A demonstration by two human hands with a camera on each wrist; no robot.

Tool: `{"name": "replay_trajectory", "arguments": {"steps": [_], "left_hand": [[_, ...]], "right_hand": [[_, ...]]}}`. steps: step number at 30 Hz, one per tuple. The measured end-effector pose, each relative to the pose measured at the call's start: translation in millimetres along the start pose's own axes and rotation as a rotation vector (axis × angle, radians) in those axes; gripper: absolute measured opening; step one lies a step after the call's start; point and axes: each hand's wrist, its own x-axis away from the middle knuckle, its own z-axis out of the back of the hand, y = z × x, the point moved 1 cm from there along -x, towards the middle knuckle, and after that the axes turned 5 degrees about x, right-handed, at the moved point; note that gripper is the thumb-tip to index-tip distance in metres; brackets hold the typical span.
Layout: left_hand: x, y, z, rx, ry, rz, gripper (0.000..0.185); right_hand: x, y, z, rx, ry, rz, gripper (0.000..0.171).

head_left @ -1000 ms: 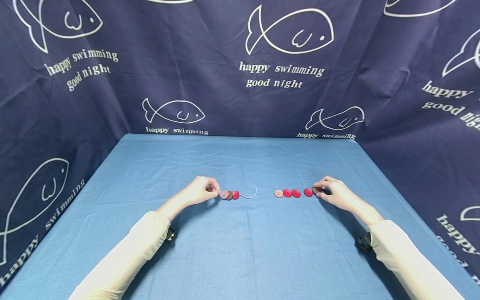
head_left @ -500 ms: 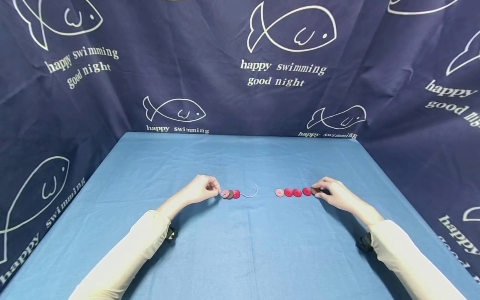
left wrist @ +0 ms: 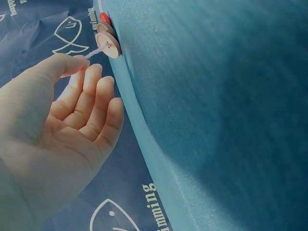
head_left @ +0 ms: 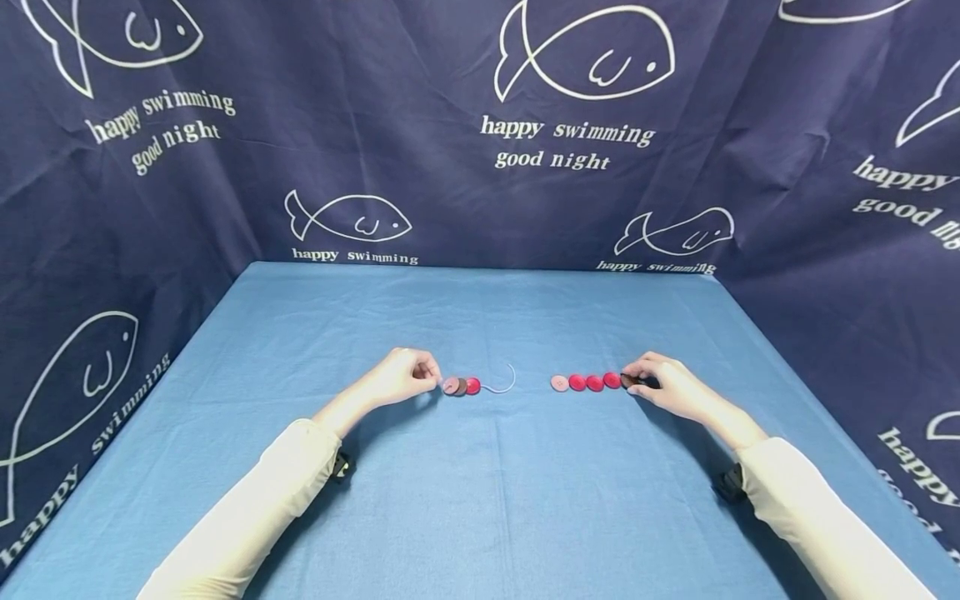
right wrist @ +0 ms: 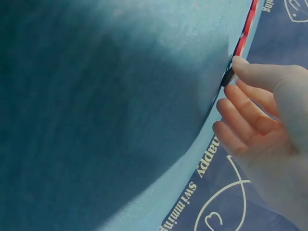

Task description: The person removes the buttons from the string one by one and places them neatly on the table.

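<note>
Left hand (head_left: 401, 377) pinches the string (left wrist: 92, 52); right hand (head_left: 667, 385) apparently touches a dark button (head_left: 627, 381) (half hidden).

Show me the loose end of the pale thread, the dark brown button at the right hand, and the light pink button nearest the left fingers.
Pale thread, loose curled end (head_left: 508, 382), head view, on its curve.
Dark brown round button (head_left: 627, 381), head view, visible edge beside the right hand's fingertips.
Light pink round button (left wrist: 108, 45), left wrist view, on its face.

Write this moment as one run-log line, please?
left hand: pinches string | threaded buttons: three on cloth | right hand: pinches dark button | loose row: four buttons
</note>
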Motion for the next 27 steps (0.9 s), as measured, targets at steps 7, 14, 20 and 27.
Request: {"name": "replay_trajectory", "arguments": {"steps": [7, 14, 20, 27], "left_hand": [[-0.8, -0.7, -0.1, 0.002, -0.006, 0.006, 0.005], [0.3, -0.8, -0.2, 0.008, -0.010, 0.006, 0.004], [-0.1, -1.6, 0.0, 0.008, -0.007, 0.006, 0.005], [-0.8, -3.2, -0.4, 0.009, -0.005, 0.005, 0.005]], "right_hand": [[0.8, 2.2, 0.7, 0.009, -0.021, -0.018, 0.024], [0.5, 4.1, -0.2, 0.010, -0.029, -0.033, 0.024], [-0.5, 2.8, 0.5, 0.017, -0.026, -0.014, 0.024], [-1.7, 1.6, -1.0, 0.030, -0.006, 0.003, 0.025]]}}
